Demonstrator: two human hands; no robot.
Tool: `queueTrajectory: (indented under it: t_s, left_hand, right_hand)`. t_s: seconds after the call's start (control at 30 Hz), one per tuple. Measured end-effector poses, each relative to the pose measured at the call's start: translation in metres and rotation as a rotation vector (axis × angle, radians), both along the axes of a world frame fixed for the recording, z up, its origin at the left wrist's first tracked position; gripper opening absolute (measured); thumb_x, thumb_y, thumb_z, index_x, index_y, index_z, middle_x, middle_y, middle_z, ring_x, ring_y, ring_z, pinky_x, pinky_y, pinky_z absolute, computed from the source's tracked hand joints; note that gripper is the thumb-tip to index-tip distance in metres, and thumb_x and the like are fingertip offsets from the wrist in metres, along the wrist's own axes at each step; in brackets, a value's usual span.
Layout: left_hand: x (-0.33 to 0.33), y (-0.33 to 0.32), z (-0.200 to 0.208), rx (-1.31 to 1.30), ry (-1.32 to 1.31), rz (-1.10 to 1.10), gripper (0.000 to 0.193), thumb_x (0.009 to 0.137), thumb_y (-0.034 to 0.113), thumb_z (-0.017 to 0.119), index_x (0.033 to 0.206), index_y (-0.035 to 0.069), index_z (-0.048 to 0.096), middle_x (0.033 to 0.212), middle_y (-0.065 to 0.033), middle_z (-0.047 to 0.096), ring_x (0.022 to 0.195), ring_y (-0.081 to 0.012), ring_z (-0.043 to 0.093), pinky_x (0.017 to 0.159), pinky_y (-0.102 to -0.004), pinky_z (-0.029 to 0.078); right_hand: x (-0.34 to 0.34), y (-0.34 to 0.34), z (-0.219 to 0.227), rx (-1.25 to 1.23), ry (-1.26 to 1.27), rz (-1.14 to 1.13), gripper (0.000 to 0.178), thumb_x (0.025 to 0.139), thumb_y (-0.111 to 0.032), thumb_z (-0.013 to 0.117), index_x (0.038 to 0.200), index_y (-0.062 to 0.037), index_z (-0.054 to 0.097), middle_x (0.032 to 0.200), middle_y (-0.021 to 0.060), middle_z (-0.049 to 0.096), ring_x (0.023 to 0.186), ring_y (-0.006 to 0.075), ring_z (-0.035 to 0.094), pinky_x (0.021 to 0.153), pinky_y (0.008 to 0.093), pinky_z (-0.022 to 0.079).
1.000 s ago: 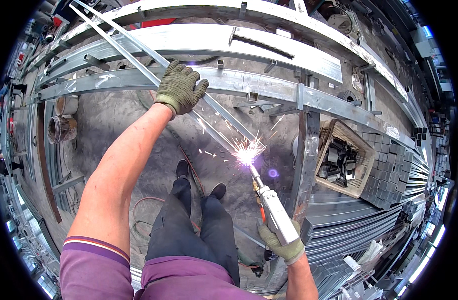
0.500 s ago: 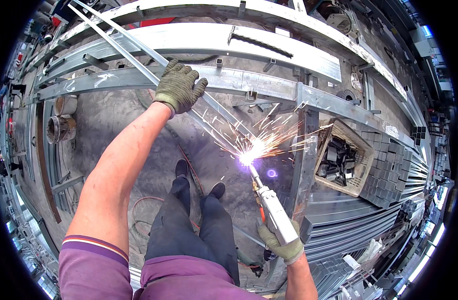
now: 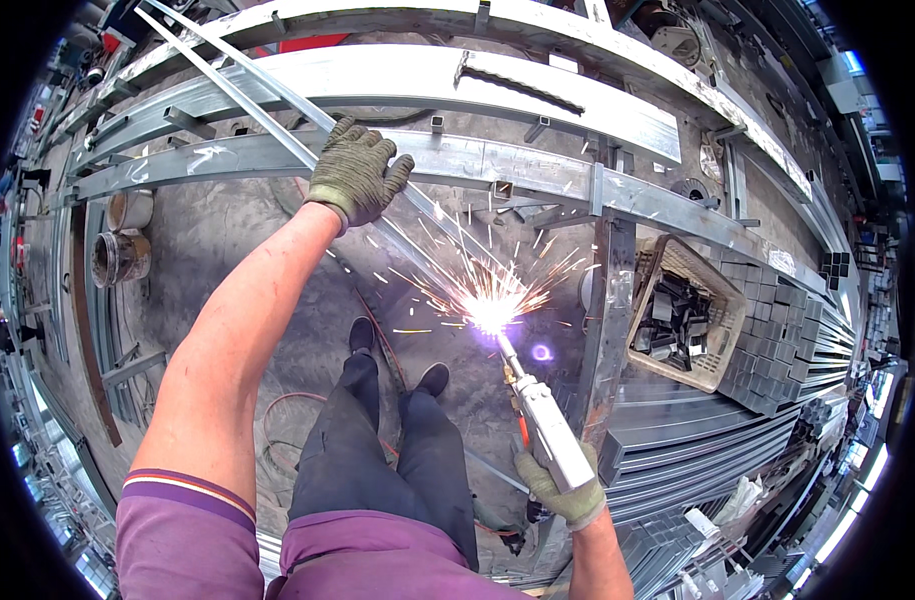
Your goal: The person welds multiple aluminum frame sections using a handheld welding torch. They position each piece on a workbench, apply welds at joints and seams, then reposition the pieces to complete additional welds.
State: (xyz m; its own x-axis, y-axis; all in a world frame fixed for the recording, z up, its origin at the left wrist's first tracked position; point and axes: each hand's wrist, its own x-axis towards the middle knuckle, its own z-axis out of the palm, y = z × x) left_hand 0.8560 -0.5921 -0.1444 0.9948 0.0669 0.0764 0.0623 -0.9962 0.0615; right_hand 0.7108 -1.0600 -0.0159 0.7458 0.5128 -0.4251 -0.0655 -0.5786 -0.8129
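My left hand [image 3: 357, 175], in a green knitted glove, is closed over a pair of long, thin metal bars [image 3: 247, 104] that slant down from the upper left. In my gloved right hand [image 3: 567, 495] is a white-grey welding gun [image 3: 549, 425], its nozzle aimed up and to the left. A bright flash and a spray of sparks [image 3: 492, 300] burst at the nozzle tip, at the near end of the bars. The glare hides the spot being welded. The bars lie across a galvanized steel beam [image 3: 457, 158] just beyond my left hand.
A twisted-rod tool [image 3: 522, 85] lies on a wide pale beam [image 3: 377, 75]. At right stands a plastic crate [image 3: 729, 350] of dark metal pieces, beside stacked steel tubes [image 3: 707, 440]. Two buckets [image 3: 122, 258] stand at left. Hoses [image 3: 277, 410] run over the floor near my feet.
The flash and gun tip have shifted very slightly left and toward me. The sparks now fan out more upward and to the left. Both hands keep their holds.
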Motion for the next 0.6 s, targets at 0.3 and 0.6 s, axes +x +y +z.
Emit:
queueTrajectory:
  t_s: [0.3, 0.6]
  left_hand:
    - [0.0018, -0.0008, 0.0078, -0.013, 0.134, 0.027, 0.052, 0.111, 0.05, 0.049, 0.122, 0.007, 0.076, 0.125, -0.0174, 0.072, 0.134, -0.0338, 0.061, 0.133, -0.0518, 0.025]
    - [0.0033, -0.0013, 0.0075, -0.022, 0.152, 0.037, 0.051, 0.111, 0.05, 0.049, 0.122, 0.008, 0.076, 0.127, -0.017, 0.073, 0.133, -0.0333, 0.062, 0.133, -0.0512, 0.025]
  right_hand:
    - [0.0001, -0.0002, 0.0036, 0.003, -0.027, 0.011, 0.027, 0.089, -0.009, 0.085, 0.114, -0.0024, 0.076, 0.081, 0.0045, 0.073, 0.067, 0.0168, 0.071, 0.063, 0.0333, 0.057]
    - [-0.0031, -0.003, 0.0031, -0.004, 0.0, -0.01, 0.027, 0.089, -0.009, 0.086, 0.114, -0.0013, 0.077, 0.082, 0.0026, 0.074, 0.071, 0.013, 0.072, 0.064, 0.0308, 0.058]
